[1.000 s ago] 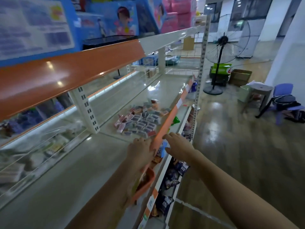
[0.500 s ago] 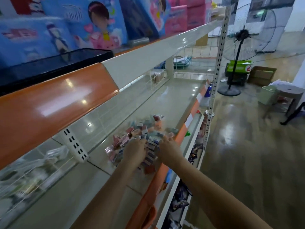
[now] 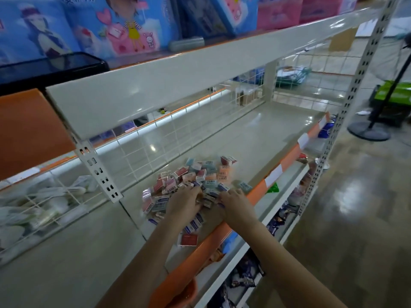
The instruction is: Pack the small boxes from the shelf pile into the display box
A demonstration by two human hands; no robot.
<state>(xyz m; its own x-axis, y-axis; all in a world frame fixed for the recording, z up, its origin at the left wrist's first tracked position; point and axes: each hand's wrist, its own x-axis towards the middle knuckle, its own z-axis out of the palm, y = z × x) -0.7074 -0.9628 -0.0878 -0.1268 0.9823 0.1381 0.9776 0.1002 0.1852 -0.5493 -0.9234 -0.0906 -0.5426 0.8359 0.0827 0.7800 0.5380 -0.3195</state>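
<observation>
Beige metal shelf point(image 3: 255, 138) runs across mid frame, orange price strip point(image 3: 287, 160) on its front edge. Pile of small boxes point(image 3: 195, 181) sits centre frame on the shelf, red, pink, blue and white ones mixed, some barcodes up. One red box point(image 3: 188, 239) lies apart at the near edge, just below the pile. Left hand point(image 3: 183, 204) is down on the near side of the pile, fingers curled into the boxes; cannot tell whether it grips any. Right hand point(image 3: 235, 203) is just right of it at the pile's front edge near the strip, fingers bent onto the boxes, grasp also unclear. Both forearms come in from the bottom of the frame. Display box not seen. White wire grid point(image 3: 155, 150) backs the shelf behind the pile. Blue and pink cartoon packages point(image 3: 124, 25) line the upper shelf, top of frame. Black tray point(image 3: 53, 65) at upper left. Fan base point(image 3: 369, 130) on the glossy floor, right edge
</observation>
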